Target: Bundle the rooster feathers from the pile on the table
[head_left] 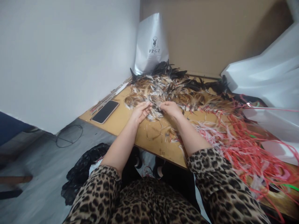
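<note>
Clearly "PPGZ" marks the white bag (151, 43); both hands' fingers (145, 109) pinch feathers (163, 90) on the table (121, 119).

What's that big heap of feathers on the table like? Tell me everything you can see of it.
The feather pile is a loose, tangled heap spread over the back of the wooden table. Black plumes lie along the far edge, brown, tan and white-speckled ones nearer. The left hand and right hand both pinch into its near edge. Red strips overlap its right side.
</note>
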Tool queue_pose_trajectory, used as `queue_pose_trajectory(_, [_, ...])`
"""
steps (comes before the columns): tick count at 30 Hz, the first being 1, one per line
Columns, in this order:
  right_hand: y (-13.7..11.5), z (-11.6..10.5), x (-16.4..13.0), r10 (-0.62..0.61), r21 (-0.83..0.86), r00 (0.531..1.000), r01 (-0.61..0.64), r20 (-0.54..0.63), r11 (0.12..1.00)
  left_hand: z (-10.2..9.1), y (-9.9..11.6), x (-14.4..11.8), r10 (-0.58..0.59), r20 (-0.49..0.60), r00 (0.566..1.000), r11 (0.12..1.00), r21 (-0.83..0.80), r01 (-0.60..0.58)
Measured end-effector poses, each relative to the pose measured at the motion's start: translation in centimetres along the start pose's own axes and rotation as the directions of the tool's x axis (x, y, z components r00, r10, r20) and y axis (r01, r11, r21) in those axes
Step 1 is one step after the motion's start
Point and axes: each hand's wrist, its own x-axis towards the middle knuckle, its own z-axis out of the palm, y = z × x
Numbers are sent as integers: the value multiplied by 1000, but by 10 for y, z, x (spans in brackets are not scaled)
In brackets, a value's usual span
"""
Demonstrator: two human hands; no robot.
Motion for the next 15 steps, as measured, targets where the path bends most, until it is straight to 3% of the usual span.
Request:
queue_pose_trajectory(2, [-4,1,-1,50,182,999,-53,22,982,1,-2,-1,-12,12,1000,999,33,11])
queue_pose_trajectory(5, [-7,5,-2,59,319,997,-71,49,945,2,-4,-2,-36,46,998,994,103,32])
queue_pose_trajectory(8, [-8,8,-3,41,367,999,-51,35,929,3,-6,-3,-46,66,997,987,157,35])
queue_pose_trajectory(15, [-8,12,-5,-20,340,1000,15,9,940,2,-9,1,11,-20,1000,966,259,-6])
